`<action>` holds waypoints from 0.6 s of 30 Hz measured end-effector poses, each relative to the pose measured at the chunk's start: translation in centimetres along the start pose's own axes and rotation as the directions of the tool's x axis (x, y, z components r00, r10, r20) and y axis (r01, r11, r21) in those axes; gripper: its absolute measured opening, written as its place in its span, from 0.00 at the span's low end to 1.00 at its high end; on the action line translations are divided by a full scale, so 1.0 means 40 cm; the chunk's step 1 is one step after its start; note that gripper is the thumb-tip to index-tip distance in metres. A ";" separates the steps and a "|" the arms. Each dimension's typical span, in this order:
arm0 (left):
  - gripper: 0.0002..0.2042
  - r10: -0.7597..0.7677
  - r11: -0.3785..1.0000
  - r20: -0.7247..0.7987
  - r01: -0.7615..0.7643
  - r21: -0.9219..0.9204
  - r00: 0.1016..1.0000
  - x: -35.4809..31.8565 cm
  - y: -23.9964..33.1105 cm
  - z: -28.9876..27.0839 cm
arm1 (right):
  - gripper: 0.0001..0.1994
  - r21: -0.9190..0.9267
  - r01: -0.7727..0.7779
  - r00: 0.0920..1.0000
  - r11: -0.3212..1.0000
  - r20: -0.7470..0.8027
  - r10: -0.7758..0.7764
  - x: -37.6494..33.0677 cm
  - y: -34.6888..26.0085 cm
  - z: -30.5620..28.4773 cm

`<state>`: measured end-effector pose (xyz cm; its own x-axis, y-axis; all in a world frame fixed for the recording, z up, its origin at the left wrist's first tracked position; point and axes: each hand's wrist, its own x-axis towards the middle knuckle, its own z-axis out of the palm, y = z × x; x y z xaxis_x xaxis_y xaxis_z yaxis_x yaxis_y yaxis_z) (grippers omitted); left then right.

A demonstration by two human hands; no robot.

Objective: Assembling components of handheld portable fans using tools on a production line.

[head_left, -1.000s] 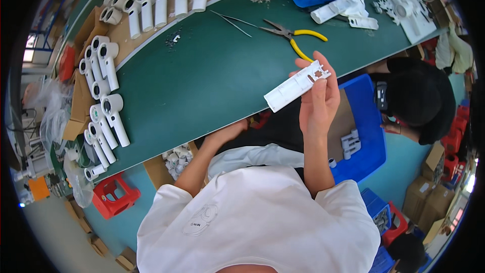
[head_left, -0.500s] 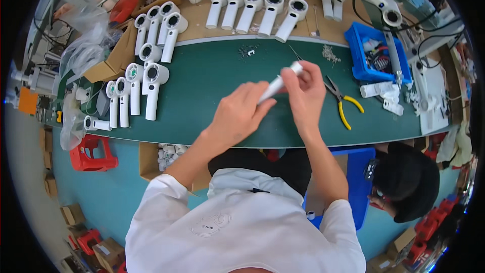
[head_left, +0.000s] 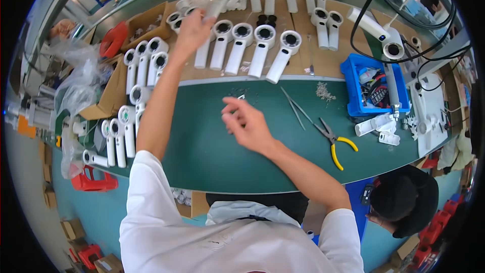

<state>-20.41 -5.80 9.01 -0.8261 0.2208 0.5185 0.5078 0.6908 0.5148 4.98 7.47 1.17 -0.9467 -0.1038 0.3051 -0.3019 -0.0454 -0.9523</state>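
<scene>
My left hand [head_left: 194,33] reaches to the far left over the brown board. Its fingers are closed around a blurred white tubular piece [head_left: 216,6], whose shape is hard to make out. Beneath that hand is a white device [head_left: 203,54] with its head hidden, at the end of a row of white round-headed handheld devices [head_left: 264,50] with dark centres. My right hand [head_left: 247,124] hovers above the green table mat [head_left: 202,156], its fingers loosely curved and apart, holding nothing. Small dark bits and a white piece [head_left: 241,97] lie just beyond it.
Tweezers [head_left: 295,108] and yellow-handled pliers [head_left: 336,144] lie right of centre, near a pile of small screws [head_left: 325,92]. A blue bin [head_left: 376,86] of parts stands at right. More devices [head_left: 119,136] line the left. Black cables [head_left: 369,60] hang at upper right. A person [head_left: 404,199] crouches at lower right.
My hands were together over the mat on a white tubular piece. Now they are apart: the left has carried a white piece far left, the right has moved left and lower. The view has shifted.
</scene>
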 end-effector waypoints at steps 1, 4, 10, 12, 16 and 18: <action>0.19 -0.011 0.995 0.025 0.009 0.100 1.000 0.068 -0.029 0.032 | 0.19 -0.008 -0.003 1.000 1.000 -0.016 0.003 -0.003 0.000 0.000; 0.19 -0.047 0.964 0.125 0.012 0.266 0.991 0.222 -0.053 0.127 | 0.17 -0.064 -0.023 1.000 0.998 0.018 0.024 -0.005 -0.007 -0.017; 0.19 -0.086 0.891 0.207 -0.018 0.455 0.975 0.367 -0.123 0.287 | 0.15 -0.082 -0.007 0.997 0.997 0.073 0.013 0.001 -0.006 -0.029; 0.19 -0.064 0.880 0.236 -0.057 0.471 0.970 0.370 -0.091 0.310 | 0.15 -0.097 0.005 0.999 0.995 0.048 -0.001 0.005 0.000 -0.039; 0.18 -0.188 0.902 0.093 0.134 0.410 0.978 0.332 -0.032 0.241 | 0.13 -0.161 0.143 0.989 0.977 -0.006 -0.146 0.010 -0.004 -0.038; 0.16 -0.035 0.925 0.013 0.027 0.380 0.999 0.281 -0.025 0.191 | 0.11 -0.162 0.156 0.988 0.974 0.005 -0.157 0.011 -0.009 -0.031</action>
<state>-32.05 1.25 9.12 -0.8463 0.2054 0.4916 0.3540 0.9063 0.2307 4.54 8.68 1.65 -0.8869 -0.0998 0.4510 -0.4600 0.1007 -0.8822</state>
